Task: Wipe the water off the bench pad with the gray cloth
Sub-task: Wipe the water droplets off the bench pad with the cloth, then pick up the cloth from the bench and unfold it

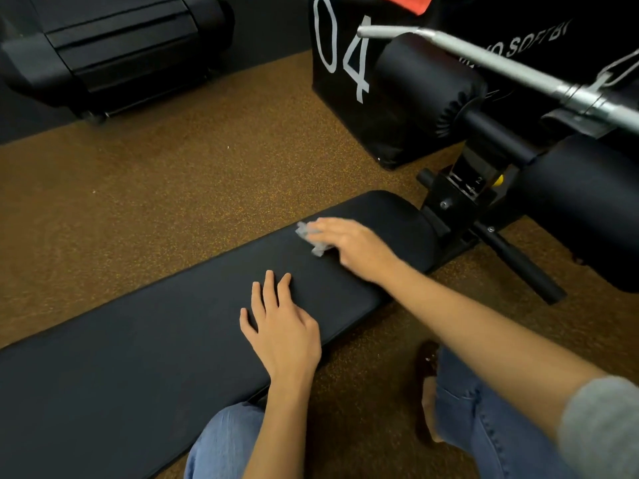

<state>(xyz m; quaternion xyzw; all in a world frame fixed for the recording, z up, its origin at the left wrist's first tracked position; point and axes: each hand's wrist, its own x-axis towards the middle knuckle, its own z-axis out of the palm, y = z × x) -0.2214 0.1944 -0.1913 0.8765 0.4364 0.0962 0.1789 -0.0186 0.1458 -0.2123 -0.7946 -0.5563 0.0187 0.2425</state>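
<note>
On bench pad (pixel 145 340): right hand (pixel 356 247) over gray cloth (pixel 311 238).

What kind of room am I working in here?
Most likely a gym: a padded black bench pad on speckled rubber floor, a steel barbell overhead, and a numbered soft plyo box behind.

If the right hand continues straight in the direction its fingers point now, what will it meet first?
The right hand presses the gray cloth on the bench pad, fingers pointing toward the pad's far edge. Ahead lies only bare pad, then probably the brown floor beyond; nothing else seems to stand in that line.
</note>
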